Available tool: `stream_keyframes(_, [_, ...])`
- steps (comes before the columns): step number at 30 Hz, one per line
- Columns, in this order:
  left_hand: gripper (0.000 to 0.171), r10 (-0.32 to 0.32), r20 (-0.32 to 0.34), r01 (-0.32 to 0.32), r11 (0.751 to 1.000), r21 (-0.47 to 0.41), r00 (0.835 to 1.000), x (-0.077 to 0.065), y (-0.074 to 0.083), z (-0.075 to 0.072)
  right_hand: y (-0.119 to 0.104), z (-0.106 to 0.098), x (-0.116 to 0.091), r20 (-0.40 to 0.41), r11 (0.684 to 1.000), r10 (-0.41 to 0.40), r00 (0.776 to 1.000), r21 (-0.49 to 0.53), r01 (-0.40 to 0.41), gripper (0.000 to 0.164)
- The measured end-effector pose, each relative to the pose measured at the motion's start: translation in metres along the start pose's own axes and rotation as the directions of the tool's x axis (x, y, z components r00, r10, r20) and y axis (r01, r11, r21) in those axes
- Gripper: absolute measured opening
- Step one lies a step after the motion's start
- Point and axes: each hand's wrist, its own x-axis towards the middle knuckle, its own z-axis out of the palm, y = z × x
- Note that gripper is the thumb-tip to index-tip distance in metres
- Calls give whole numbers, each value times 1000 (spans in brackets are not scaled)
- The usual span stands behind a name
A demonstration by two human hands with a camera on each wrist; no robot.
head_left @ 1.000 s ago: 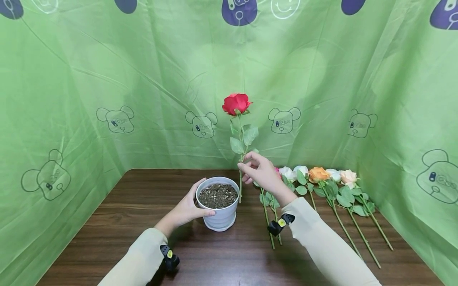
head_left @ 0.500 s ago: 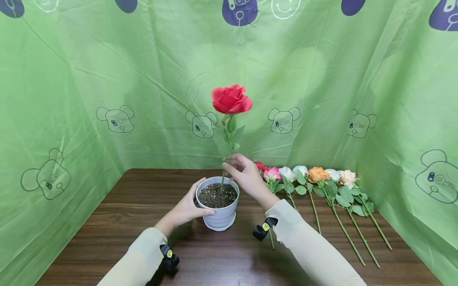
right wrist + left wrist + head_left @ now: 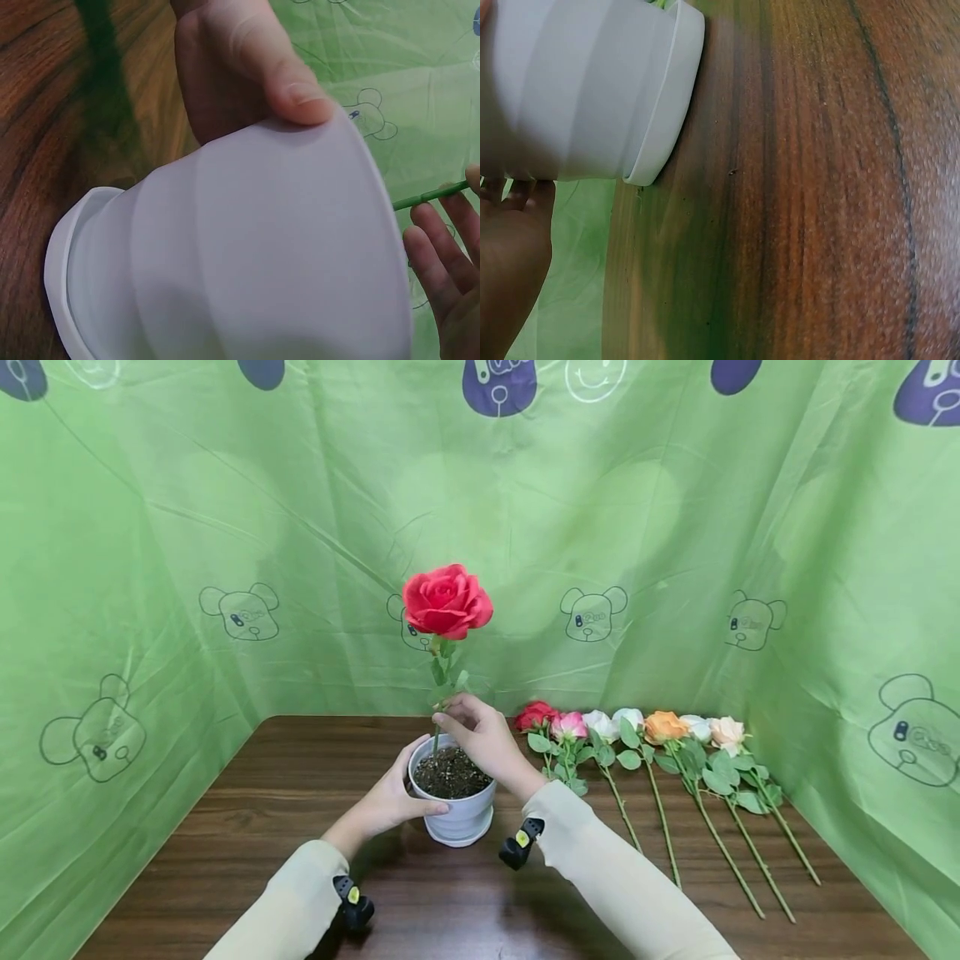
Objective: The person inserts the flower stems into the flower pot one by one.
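A red rose (image 3: 447, 602) stands upright over the white flower pot (image 3: 459, 817), its stem reaching down to the soil (image 3: 450, 773) near the back left of the rim. My right hand (image 3: 483, 739) pinches the green stem (image 3: 431, 196) between thumb and fingers just above the rim. Around the pot's left side, my left hand (image 3: 386, 797) grips it, thumb across the front and fingers behind. In the right wrist view the left thumb (image 3: 300, 97) presses the pot wall near the rim. The stem's lower end is hidden.
Several cut roses lie in a row at the right: a red rose (image 3: 536, 715), a pink rose (image 3: 568, 725), an orange rose (image 3: 665, 727), a peach rose (image 3: 727, 734) and white ones. A saucer (image 3: 667, 97) sits under the pot. Green cloth (image 3: 330, 527) encloses the dark wooden table (image 3: 270, 793).
My right hand has carried the rose leftward from beside the pot to over it, its stem now inside the rim. The left hand has kept its grip on the pot.
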Motion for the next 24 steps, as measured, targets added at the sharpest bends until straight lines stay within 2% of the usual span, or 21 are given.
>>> stream_keyframes(7, [112, 7, 2, -7, 1000, -2, 1000, 0, 1, 0, 8, 9, 2, 8, 996, -4, 1000, -88, 5, 17])
stream_keyframes(11, [112, -4, -5, 4, 1000, 30, 1000, 0, 1, 0, 15, 14, 3, 8, 986, -52, 999, -160, 53, 16])
stream_keyframes(14, [112, 2, -5, -2, 999, 40, 1000, 1, 1, 0, 17, 16, 4, 7, 973, -88, 996, -212, 88, 15])
stream_keyframes(18, [111, 16, -4, -16, 999, 33, 1000, 1, 0, 0, 19, 18, 3, 21, 954, -98, 995, -284, 100, 14])
stream_keyframes(24, [110, 22, 0, -22, 1000, 20, 1000, 1, 0, 0, 23, 22, 3, -16, 920, -124, 992, -377, 109, 10])
